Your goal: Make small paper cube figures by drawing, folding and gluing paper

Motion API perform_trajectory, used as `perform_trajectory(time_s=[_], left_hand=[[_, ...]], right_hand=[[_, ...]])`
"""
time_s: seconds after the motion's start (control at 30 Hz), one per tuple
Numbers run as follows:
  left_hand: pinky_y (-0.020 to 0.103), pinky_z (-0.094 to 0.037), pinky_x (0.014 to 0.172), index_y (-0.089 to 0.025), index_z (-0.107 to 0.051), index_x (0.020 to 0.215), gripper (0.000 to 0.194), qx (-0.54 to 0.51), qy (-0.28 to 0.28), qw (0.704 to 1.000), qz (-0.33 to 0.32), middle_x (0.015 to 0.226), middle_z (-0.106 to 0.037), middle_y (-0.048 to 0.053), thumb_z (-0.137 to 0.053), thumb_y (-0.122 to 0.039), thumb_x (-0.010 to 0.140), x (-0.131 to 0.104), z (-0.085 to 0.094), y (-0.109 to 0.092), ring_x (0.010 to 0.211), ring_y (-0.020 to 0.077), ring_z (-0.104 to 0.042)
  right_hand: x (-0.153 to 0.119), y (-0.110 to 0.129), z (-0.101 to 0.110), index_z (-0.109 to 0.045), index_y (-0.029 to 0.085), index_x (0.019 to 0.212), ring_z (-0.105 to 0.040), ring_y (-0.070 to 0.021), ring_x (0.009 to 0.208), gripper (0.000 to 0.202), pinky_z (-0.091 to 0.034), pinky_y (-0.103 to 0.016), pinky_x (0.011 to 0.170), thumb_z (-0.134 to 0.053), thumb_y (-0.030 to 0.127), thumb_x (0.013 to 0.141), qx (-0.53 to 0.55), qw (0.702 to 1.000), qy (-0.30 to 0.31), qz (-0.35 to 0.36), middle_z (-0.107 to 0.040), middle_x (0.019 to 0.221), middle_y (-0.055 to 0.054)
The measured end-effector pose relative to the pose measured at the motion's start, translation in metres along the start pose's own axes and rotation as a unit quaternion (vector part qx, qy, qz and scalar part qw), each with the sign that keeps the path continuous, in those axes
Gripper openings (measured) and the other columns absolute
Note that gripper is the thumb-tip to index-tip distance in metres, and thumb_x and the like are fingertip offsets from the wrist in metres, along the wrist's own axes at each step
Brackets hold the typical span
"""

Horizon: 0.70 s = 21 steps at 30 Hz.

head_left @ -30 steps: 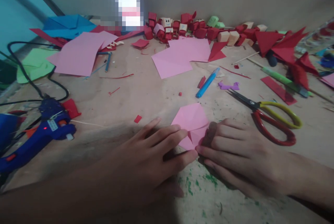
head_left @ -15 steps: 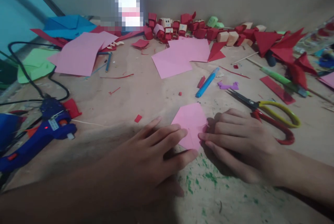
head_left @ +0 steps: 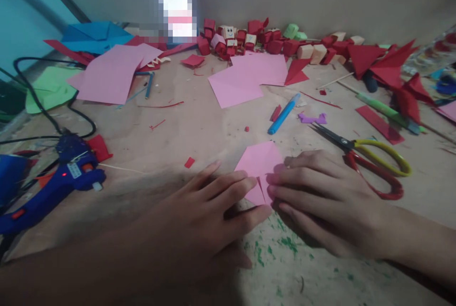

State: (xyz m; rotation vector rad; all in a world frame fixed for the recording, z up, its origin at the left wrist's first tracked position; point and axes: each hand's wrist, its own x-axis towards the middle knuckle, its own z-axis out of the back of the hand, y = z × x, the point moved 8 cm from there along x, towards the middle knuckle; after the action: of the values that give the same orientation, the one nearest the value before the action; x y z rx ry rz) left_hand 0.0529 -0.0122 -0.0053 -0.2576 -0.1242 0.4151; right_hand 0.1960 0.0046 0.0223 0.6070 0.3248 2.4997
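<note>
A small folded piece of pink paper (head_left: 261,155) lies on the table in front of me, with angled corners and a narrow slit between two folded flaps. My left hand (head_left: 213,201) holds it down from the left, fingers a little apart, the thumb at its lower edge. From the right, my right hand (head_left: 327,196) presses its bunched fingertips on the right flap and covers that side. Scissors (head_left: 356,147) with one yellow and one red handle lie just beyond my right hand. A blue pen (head_left: 284,113) rests beyond the paper.
A blue glue gun (head_left: 67,173) with a lit red light and black cable lies at left. Pink sheets (head_left: 245,80) and red paper blocks (head_left: 276,45) line the back. A purple paper piece (head_left: 312,118), a green-handled brush (head_left: 386,109) and red scraps lie around.
My right fingers have moved slightly left and further over the pink paper. The slit between the flaps shows wider and darker. My left hand has stayed nearly still.
</note>
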Motion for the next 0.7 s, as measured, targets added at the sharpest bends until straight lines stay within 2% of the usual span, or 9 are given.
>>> perform_trajectory(time_s=[0.1, 0.33, 0.6, 0.7], left_hand=[[0.054, -0.029, 0.114, -0.025, -0.047, 0.146, 0.051, 0.007, -0.002, 1.000, -0.001, 0.148, -0.051, 0.014, -0.041, -0.051, 0.103, -0.0008, -0.0006, -0.0005, 0.140, 0.0316, -0.042], [0.051, -0.028, 0.113, -0.025, -0.047, 0.146, 0.049, 0.018, -0.002, 1.000, 0.002, 0.149, -0.050, 0.013, -0.043, -0.050, 0.103, -0.0009, -0.0011, -0.0011, 0.140, 0.0305, -0.042], [0.048, -0.019, 0.118, -0.023, -0.047, 0.147, 0.050, 0.016, -0.005, 1.000, -0.007, 0.149, -0.053, 0.008, -0.042, -0.049, 0.104, -0.0010, -0.0028, -0.0017, 0.141, 0.0286, -0.039], [0.050, -0.017, 0.120, -0.023, -0.046, 0.148, 0.051, 0.003, -0.003, 1.000, -0.007, 0.150, -0.053, 0.007, -0.045, -0.047, 0.103, -0.0016, -0.0043, -0.0010, 0.142, 0.0295, -0.038]], right_hand=[[0.0003, 0.0016, -0.0047, -0.067, 0.014, 0.122, -0.063, -0.0259, 0.109, 0.033, -0.048, -0.046, 0.096, -0.068, 0.016, 0.089, -0.002, 1.000, 0.017, 0.008, -0.075, 0.115, -0.007], [0.0019, 0.0026, -0.0060, -0.067, 0.014, 0.123, -0.064, -0.0232, 0.112, 0.033, -0.046, -0.044, 0.103, -0.068, 0.017, 0.090, -0.001, 1.000, 0.030, 0.005, -0.075, 0.116, -0.005], [0.0001, 0.0019, -0.0071, -0.067, 0.014, 0.124, -0.062, -0.0240, 0.114, 0.034, -0.045, -0.044, 0.104, -0.067, 0.016, 0.089, -0.005, 0.999, 0.031, 0.013, -0.074, 0.117, -0.006], [-0.0021, 0.0054, -0.0032, -0.067, 0.012, 0.121, -0.060, -0.0269, 0.113, 0.032, -0.045, -0.046, 0.102, -0.063, 0.015, 0.090, -0.011, 0.999, 0.019, 0.034, -0.073, 0.116, -0.009]])
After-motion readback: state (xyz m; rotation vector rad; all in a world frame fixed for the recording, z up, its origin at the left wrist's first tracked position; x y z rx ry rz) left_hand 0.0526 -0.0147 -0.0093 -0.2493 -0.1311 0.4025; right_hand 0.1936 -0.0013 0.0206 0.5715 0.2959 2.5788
